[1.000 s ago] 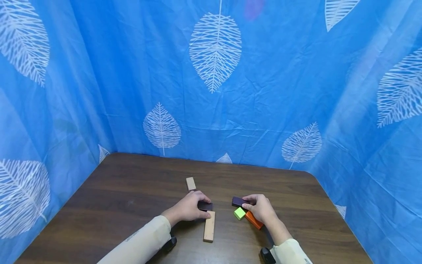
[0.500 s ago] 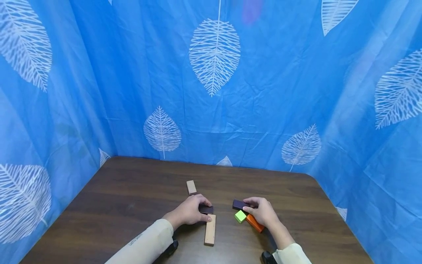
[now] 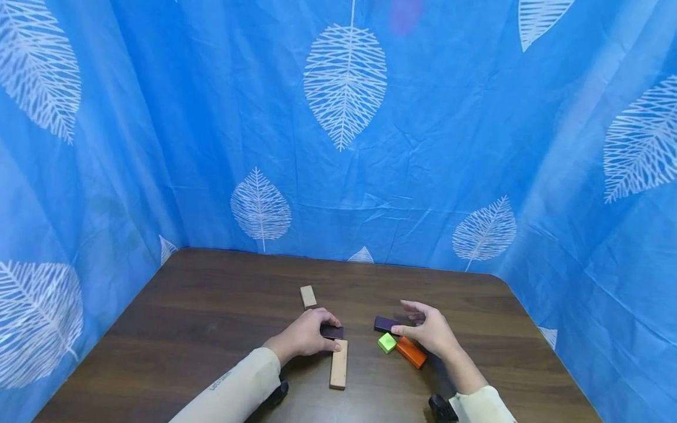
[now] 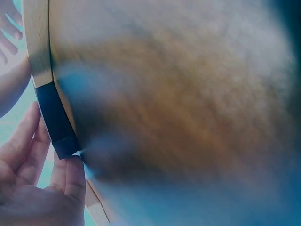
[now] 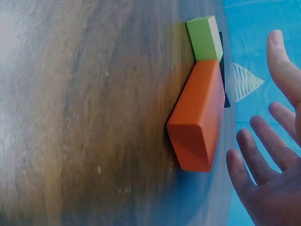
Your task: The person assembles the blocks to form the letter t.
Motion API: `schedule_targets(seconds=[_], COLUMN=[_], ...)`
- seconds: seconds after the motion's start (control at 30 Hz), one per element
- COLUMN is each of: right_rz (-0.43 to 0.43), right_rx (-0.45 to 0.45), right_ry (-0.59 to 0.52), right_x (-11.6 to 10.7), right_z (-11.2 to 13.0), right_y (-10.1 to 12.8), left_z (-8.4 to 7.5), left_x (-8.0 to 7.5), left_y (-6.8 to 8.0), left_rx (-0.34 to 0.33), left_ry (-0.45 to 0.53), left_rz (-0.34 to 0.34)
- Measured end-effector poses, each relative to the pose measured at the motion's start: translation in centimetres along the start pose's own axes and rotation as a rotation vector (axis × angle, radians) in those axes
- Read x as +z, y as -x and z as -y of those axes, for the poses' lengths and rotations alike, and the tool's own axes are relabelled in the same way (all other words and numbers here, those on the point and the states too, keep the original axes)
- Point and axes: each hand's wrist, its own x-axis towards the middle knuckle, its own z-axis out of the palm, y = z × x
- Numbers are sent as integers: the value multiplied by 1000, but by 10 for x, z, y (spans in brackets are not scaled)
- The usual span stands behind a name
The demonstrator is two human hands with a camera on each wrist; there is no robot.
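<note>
My left hand lies over a dark block, fingers on its far side and thumb on its near side. In the left wrist view a fingertip touches the end of that dark block. A long tan block lies just in front of it, and a short tan block lies behind. My right hand hovers open with spread fingers beside a dark purple block, holding nothing. A green cube and an orange block lie together under it; the right wrist view shows the orange block, the green cube and straight fingers.
All blocks lie on a dark wooden table. A blue curtain with white leaves closes in the back and both sides. The table's right corner is rounded.
My right hand has let go of the dark purple block, lifted and spread its fingers. The left hand stays on its dark block.
</note>
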Motion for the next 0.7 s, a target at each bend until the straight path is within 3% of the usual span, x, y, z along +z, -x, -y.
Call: schedule_targets(seconds=[0.43,0.7], right_rz=[14,47], right_rx=[45,21], right_ry=[142,204], right_x=[17,21], right_z=[1,1], right_y=[-8,-7], left_z=[3,3], left_x=[2,2], left_y=[0,-1], left_rx=[-23,-39], left_ry=[22,40], left_rz=[3,10])
